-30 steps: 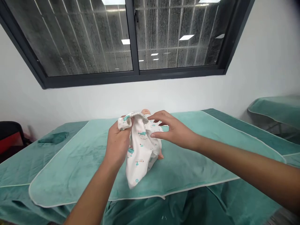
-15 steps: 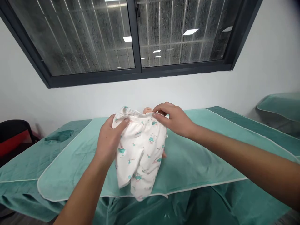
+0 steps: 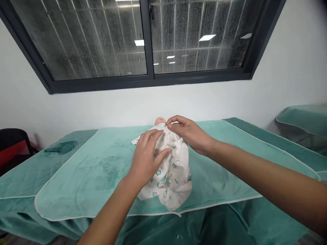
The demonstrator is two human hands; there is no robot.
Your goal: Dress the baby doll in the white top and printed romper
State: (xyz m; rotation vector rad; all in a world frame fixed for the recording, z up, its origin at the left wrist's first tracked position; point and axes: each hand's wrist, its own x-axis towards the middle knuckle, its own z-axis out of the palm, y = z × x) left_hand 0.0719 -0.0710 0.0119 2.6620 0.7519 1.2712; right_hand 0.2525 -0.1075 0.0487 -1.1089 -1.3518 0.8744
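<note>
A pair of white baby pants (image 3: 176, 173) with a teal and pink print lies bunched over a doll, legs towards me. Beyond the waistband shows the top of the doll's head (image 3: 160, 120), along with a white printed sleeve (image 3: 135, 140). My right hand (image 3: 187, 132) is at the far side of the waistband, thumb and fingertips closed on the cloth. Over the left side of the pants, my left hand (image 3: 146, 154) has its thumb and fingers apart, the thumb resting at the waistband. Most of the doll's body is hidden under the cloth and hands.
A light teal mat (image 3: 102, 177) with white edging covers a darker teal padded bed (image 3: 63, 163) against the white wall (image 3: 102, 109). Above is a dark-framed window (image 3: 150, 80). A black and red chair (image 3: 15, 146) stands at left, another teal-covered surface (image 3: 304, 117) at far right.
The pants have come down from being held up between both hands onto the doll, shifting right. My left hand has let go of the waistband edge and moved right; the right hand stays nearly in place.
</note>
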